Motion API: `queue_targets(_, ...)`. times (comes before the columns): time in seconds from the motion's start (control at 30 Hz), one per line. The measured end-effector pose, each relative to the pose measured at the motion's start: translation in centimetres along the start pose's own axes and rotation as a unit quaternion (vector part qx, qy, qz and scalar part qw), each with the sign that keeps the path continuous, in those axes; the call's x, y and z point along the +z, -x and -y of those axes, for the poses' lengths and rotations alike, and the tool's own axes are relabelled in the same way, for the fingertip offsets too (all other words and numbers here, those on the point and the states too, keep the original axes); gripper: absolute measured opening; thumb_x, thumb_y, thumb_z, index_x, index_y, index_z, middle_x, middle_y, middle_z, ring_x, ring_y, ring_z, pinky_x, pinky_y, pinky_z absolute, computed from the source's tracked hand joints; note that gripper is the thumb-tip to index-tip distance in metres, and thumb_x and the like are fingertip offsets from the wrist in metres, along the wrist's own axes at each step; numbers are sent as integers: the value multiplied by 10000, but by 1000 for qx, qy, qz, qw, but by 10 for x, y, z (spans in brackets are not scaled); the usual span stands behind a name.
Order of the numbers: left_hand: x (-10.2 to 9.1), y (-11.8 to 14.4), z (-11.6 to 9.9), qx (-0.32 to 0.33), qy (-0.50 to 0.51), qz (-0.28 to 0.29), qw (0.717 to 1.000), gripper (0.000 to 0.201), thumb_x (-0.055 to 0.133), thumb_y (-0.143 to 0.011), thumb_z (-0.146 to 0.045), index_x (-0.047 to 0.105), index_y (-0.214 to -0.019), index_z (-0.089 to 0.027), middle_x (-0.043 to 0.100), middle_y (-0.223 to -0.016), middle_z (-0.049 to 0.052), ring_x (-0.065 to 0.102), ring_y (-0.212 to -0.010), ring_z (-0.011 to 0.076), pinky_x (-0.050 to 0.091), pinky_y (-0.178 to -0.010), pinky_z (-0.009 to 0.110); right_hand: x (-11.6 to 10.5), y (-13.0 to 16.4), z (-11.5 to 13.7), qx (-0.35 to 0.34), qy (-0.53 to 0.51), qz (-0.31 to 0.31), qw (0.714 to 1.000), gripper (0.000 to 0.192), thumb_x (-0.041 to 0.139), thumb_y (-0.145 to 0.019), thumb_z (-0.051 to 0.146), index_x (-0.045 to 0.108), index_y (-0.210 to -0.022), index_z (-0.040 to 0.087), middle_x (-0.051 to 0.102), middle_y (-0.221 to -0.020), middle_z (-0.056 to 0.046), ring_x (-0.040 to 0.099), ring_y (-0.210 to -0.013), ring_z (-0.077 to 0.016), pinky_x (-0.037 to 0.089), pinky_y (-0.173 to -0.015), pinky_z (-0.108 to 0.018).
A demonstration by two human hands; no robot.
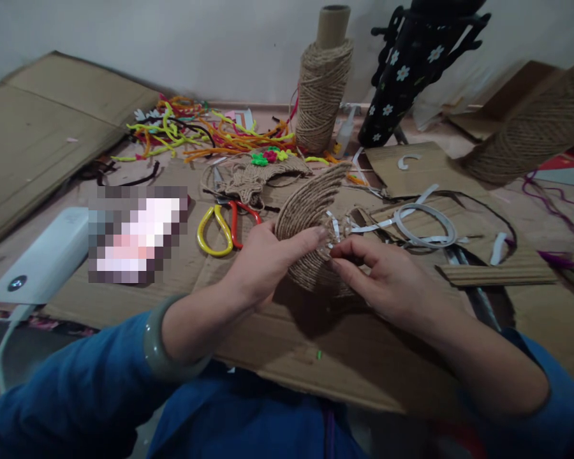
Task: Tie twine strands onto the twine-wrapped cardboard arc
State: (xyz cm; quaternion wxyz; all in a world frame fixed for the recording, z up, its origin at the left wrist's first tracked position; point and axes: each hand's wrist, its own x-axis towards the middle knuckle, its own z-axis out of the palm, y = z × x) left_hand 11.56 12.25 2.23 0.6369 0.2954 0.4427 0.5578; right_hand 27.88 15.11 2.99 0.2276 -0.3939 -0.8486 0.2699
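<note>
My left hand (272,261) is closed around a curved piece of coiled jute twine (310,197), its thumb lying along the inner edge. Bits of white tape show at that inner edge. My right hand (377,268) pinches with thumb and forefinger at the same edge; what lies between those fingertips is too small to make out. To the left of the piece, scissors (215,233) with one yellow and one red handle loop rest on the cardboard. Behind it lies another twine piece (253,182) with small green, pink and yellow flowers on it.
A tall twine spool (323,95) stands at the back beside a black flowered holder (402,70). Another twine roll (530,134) leans at right. A tape ring (425,224) lies near my right hand. Colourful fuzzy stems (239,137), a blurred-out phone (138,236) and a white power bank (43,255) occupy the left.
</note>
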Motion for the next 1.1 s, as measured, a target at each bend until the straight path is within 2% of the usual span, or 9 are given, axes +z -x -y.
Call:
queue_targets(0.13, -1, -1, -1, -2, -27, -8, 1000, 259, 777, -613, -183, 695, -853, -128, 741, -784, 44, 683, -702, 188, 563, -681, 312, -1, 1, 1, -3, 26, 5, 1000, 119, 528, -801, 191, 616, -721, 197, 616, -571, 26, 546, -498, -105, 387, -478, -210)
queue_targets(0.23, 0, -1, -1, 3, -24, -8, 1000, 229, 761, -625, -175, 694, -840, -132, 736, -764, 35, 677, -692, 177, 557, -677, 299, -4, 2, 1, -6, 28, 11, 1000, 195, 497, -864, 241, 617, -717, 198, 571, -522, 31, 531, -480, -111, 387, -471, -222)
queue_targets(0.3, 1, 0, 0, -6, -18, 10, 1000, 223, 753, -628, -158, 693, -841, -136, 735, -766, 29, 675, -706, 173, 550, -709, 299, -5, 2, -1, -21, 34, -36, 999, 215, 483, -892, 274, 617, -739, 204, 592, -561, 17, 553, -524, -128, 409, -507, -244)
queue_targets(0.4, 3, 2, 1, -37, -29, 37, 998, 207, 746, -627, -153, 690, -826, -137, 726, -760, 23, 667, -712, 170, 533, -744, 308, -6, 3, -7, -30, 26, -151, 988, 130, 531, -877, 303, 617, -831, 217, 662, -747, -20, 609, -689, -172, 458, -627, -294)
queue_targets(0.47, 5, 5, 2, -50, -61, 43, 996, 196, 743, -616, -137, 686, -803, -137, 715, -756, 16, 654, -708, 164, 518, -738, 300, -4, 2, -9, -20, 0, -174, 985, 117, 583, -841, 329, 613, -851, 217, 671, -816, -34, 619, -758, -194, 475, -685, -324)
queue_targets(0.67, 11, 12, 3, -78, -98, 67, 990, 100, 656, -635, -86, 632, -707, -151, 620, -617, -30, 577, -590, 119, 446, -585, 234, 2, 0, -4, 32, -108, -128, 985, 88, 597, -788, 265, 626, -733, 202, 668, -701, -6, 601, -654, -166, 472, -589, -294)
queue_targets(0.83, 10, 10, 5, -81, -93, 80, 989, 121, 649, -627, -92, 620, -728, -152, 589, -618, -41, 553, -591, 108, 434, -594, 235, -2, 1, 0, 62, -130, -114, 983, 105, 605, -766, 249, 621, -673, 202, 634, -634, 0, 576, -610, -158, 453, -545, -279)
queue_targets(0.93, 9, 9, 5, -82, -99, 88, 988, 109, 664, -637, -119, 622, -733, -151, 589, -636, -38, 560, -627, 113, 443, -630, 243, -2, 1, -3, 59, -126, -115, 984, 138, 611, -768, 276, 608, -650, 205, 620, -630, 1, 559, -606, -155, 442, -547, -281)
queue_targets(1.1, 10, 11, 1, -74, -106, 80, 988, 67, 630, -673, -106, 592, -712, -145, 562, -617, -50, 493, -562, 69, 409, -576, 210, 0, -2, -9, 33, -125, -113, 985, 140, 603, -790, 294, 622, -678, 212, 619, -664, 2, 579, -651, -154, 452, -587, -276)
